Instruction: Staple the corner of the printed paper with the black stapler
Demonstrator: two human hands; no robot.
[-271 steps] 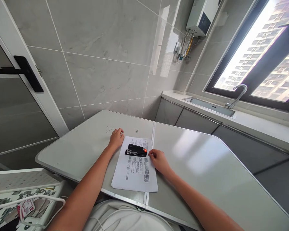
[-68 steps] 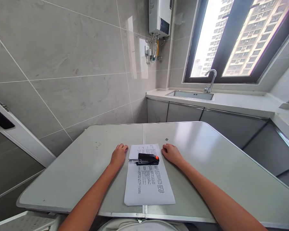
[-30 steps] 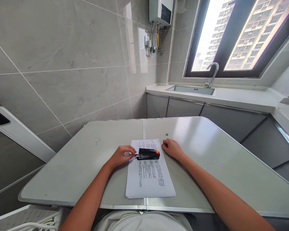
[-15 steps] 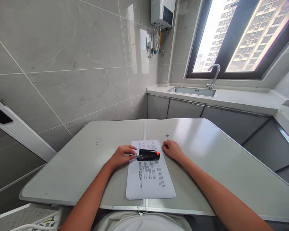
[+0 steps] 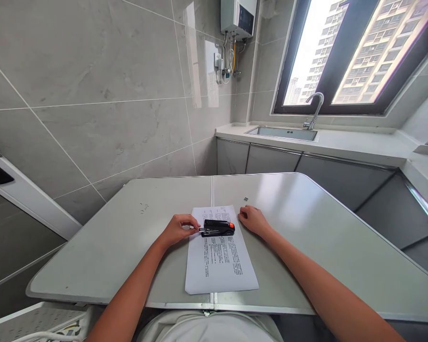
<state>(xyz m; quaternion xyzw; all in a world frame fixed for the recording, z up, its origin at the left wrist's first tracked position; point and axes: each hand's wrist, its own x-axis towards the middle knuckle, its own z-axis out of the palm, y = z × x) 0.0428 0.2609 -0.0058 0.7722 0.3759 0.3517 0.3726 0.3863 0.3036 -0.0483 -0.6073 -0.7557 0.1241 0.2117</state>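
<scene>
A black stapler (image 5: 219, 228) with an orange-red spot at its right end lies across the printed sheets (image 5: 221, 268) on the table. At the stapler's left end, my left hand (image 5: 179, 229) pinches a thin metal piece that juts out, with thumb and fingertips together. My right hand (image 5: 252, 219) rests on the table just beyond the paper's upper right edge, its fingers curled loosely inward and nothing visible in them. Close above it lie small strips of staples (image 5: 246, 199). Farther left on the table are several loose staples (image 5: 144, 208).
The pale folding table (image 5: 103, 256) has a metal seam down its middle. A white basket (image 5: 39, 320) stands below its front left edge. Behind are a counter with a sink (image 5: 283, 133) and faucet (image 5: 316, 111), a window, and a wall-mounted water heater (image 5: 238, 19).
My left fingers have closed together on the stapler's metal piece, and less of it sticks out at the left. My right hand stays put. The view has shifted slightly.
</scene>
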